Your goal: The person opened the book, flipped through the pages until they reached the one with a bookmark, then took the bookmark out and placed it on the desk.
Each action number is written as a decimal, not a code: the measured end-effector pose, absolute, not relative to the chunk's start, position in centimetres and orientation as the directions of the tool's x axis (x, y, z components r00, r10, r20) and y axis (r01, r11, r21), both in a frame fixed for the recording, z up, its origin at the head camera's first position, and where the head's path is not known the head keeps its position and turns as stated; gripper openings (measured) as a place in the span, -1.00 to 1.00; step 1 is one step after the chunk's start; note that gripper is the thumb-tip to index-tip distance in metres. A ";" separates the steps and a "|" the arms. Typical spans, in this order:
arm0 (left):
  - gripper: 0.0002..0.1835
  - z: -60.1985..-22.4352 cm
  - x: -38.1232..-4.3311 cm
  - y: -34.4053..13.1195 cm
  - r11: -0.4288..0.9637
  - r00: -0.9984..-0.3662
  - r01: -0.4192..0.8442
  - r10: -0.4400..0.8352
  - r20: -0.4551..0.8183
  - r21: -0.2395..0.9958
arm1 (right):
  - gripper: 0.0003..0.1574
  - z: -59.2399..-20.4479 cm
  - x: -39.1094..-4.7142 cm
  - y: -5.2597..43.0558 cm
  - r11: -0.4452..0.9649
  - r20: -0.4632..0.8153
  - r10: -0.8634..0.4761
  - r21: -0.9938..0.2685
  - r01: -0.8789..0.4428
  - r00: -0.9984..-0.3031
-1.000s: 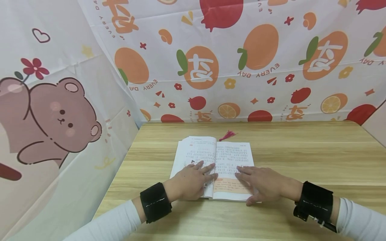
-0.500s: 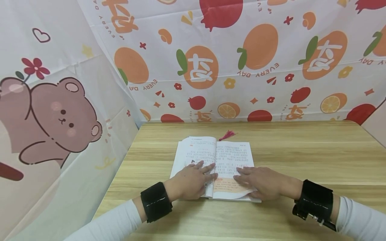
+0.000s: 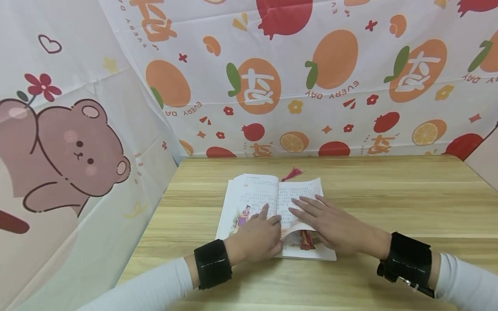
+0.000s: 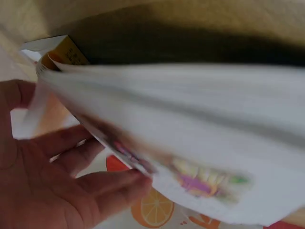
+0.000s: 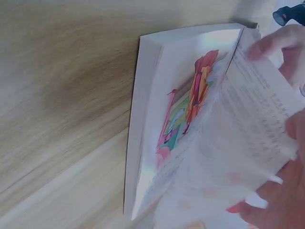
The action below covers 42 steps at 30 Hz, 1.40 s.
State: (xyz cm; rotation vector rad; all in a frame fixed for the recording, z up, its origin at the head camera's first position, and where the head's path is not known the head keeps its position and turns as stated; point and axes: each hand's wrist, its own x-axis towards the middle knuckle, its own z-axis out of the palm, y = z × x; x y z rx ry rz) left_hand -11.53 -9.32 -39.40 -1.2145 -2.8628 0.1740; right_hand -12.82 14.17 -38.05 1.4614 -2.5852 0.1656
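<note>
An open book [image 3: 258,188] lies on the table, its left page printed with text and a figure in purple. My left hand [image 3: 256,237] rests on that page near the spine, its thumb by the lower edge of the raised page. My right hand [image 3: 336,226] holds the right-hand page [image 3: 297,190], fingers spread over it and thumb hidden beneath. The page's lower part curves upward, uncovering a colourful illustration [image 5: 198,95] on the page below. In the left wrist view, the fingers [image 4: 119,186] of my left hand touch the book's pages.
A pink tassel [image 3: 292,174] pokes out beyond the book's top edge. The wooden table [image 3: 389,190] ends against a fruit-print cloth [image 3: 295,86] at the back. A bear-print cloth [image 3: 89,151] hangs at the left. Black bands [image 3: 213,264] circle both wrists.
My right hand has moved up and away from the lower corner, lifting and curling the right page off the one below. My left hand has shifted slightly right, its fingers drawn in.
</note>
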 end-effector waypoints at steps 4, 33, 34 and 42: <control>-0.12 -38.8 -11.4 -9.2 0.763 -0.756 0.639 0.646 0.108 -0.092 | -0.11 -37.8 -12.9 13.8 0.581 0.333 -0.779 0.069 -0.811 -0.531; -0.49 -37.1 -12.6 -11.7 0.675 -0.680 0.731 0.706 -0.199 -0.103 | 0.16 -38.8 -13.1 14.8 0.685 -0.140 -0.728 -0.187 -0.705 -0.671; -0.49 -37.1 -12.6 -11.7 0.674 -0.679 0.732 0.707 -0.198 -0.099 | 0.14 -38.8 -13.1 14.8 0.686 -0.142 -0.727 -0.193 -0.701 -0.672; -0.49 -37.2 -12.5 -11.7 0.674 -0.675 0.735 0.713 -0.189 -0.079 | 0.04 -39.2 -13.0 15.0 0.678 -0.137 -0.734 -0.193 -0.709 -0.665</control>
